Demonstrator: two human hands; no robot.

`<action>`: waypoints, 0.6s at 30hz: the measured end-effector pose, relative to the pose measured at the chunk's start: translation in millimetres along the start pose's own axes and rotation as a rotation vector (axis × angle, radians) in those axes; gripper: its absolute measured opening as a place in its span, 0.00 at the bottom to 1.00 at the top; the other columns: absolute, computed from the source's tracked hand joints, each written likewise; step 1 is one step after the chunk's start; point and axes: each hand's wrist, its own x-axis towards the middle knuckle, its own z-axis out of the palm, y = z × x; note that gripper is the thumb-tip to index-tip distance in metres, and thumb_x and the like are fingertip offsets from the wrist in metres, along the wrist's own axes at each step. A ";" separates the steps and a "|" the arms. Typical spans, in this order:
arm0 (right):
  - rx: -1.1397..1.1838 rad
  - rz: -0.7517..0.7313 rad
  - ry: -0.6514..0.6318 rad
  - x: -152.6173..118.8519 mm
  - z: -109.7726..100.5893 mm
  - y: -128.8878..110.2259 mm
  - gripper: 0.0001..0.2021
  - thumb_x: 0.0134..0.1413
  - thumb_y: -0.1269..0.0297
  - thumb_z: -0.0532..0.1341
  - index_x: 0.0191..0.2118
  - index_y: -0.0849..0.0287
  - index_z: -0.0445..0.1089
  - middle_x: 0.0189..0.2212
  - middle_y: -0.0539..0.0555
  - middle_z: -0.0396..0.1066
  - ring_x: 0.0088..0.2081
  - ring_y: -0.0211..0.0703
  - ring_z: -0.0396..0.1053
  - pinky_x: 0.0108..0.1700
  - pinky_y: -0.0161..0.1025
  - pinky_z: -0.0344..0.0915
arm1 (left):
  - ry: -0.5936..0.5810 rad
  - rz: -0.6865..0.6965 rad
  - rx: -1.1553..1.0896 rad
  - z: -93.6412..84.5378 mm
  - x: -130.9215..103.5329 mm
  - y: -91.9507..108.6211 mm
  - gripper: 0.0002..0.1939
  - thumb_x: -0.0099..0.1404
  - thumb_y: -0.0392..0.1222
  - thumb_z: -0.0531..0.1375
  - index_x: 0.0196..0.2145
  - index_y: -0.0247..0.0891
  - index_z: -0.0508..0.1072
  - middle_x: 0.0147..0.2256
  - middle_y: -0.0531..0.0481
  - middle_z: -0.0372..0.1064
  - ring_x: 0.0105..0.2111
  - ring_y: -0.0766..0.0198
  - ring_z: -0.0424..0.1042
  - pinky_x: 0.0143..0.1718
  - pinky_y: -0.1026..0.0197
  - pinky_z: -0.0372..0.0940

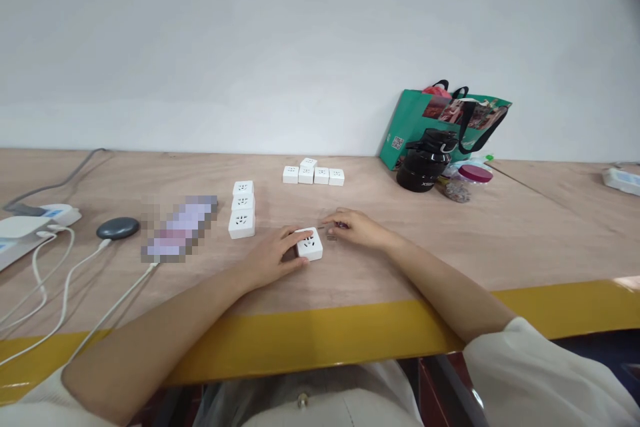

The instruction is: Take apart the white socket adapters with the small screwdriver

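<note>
A white square power socket (pixel 310 245) with dark slots on its top rests on the wooden table near its front. My left hand (pixel 274 256) closes round it from the left, its thumb at the front corner and a finger on the top. Just to the right of the socket is my right hand (pixel 356 227), fingers curled together low over the table. Something small and dark may be between those fingers, but I cannot make it out. A row of 3 similar white sockets (pixel 242 221) stands to the left, beyond my left hand.
Against the wall lie several more white sockets (pixel 306 175). Back right are a black flask (pixel 425 163), a green bag (pixel 400 123) and a jar with a purple lid (pixel 475 175). To the left are a blurred phone (pixel 183 230), a dark round charger (pixel 118 228) and white cables (pixel 65 293).
</note>
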 end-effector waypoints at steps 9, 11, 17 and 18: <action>-0.109 0.065 0.050 16.3 24.7 -6.3 0.09 0.56 0.70 0.53 0.37 0.57 0.70 0.37 0.53 0.69 0.39 0.40 0.66 0.41 0.37 0.60 | 0.003 -0.004 0.004 1.6 2.2 1.3 0.26 0.62 0.50 0.56 0.57 0.44 0.58 0.56 0.45 0.55 0.54 0.53 0.57 0.55 0.51 0.54; -0.097 0.073 0.063 15.2 21.5 -9.7 0.08 0.56 0.71 0.53 0.35 0.59 0.69 0.35 0.53 0.69 0.37 0.39 0.66 0.40 0.36 0.60 | 0.009 -0.002 -0.008 1.9 2.9 1.4 0.27 0.62 0.51 0.57 0.56 0.43 0.58 0.56 0.45 0.55 0.55 0.52 0.57 0.55 0.51 0.54; 0.278 0.111 0.139 9.0 6.3 -35.4 0.05 0.54 0.67 0.54 0.30 0.60 0.66 0.25 0.48 0.68 0.28 0.35 0.64 0.33 0.33 0.61 | 0.027 -0.011 -0.078 0.4 2.8 5.3 0.22 0.61 0.48 0.57 0.52 0.42 0.60 0.51 0.47 0.61 0.49 0.55 0.62 0.48 0.55 0.60; 0.404 0.090 0.124 8.0 5.3 -40.5 0.05 0.54 0.67 0.55 0.30 0.60 0.66 0.25 0.48 0.68 0.29 0.35 0.65 0.34 0.33 0.62 | 0.026 -0.013 -0.079 0.2 2.8 6.0 0.22 0.61 0.47 0.57 0.52 0.41 0.60 0.50 0.47 0.61 0.48 0.55 0.63 0.47 0.55 0.60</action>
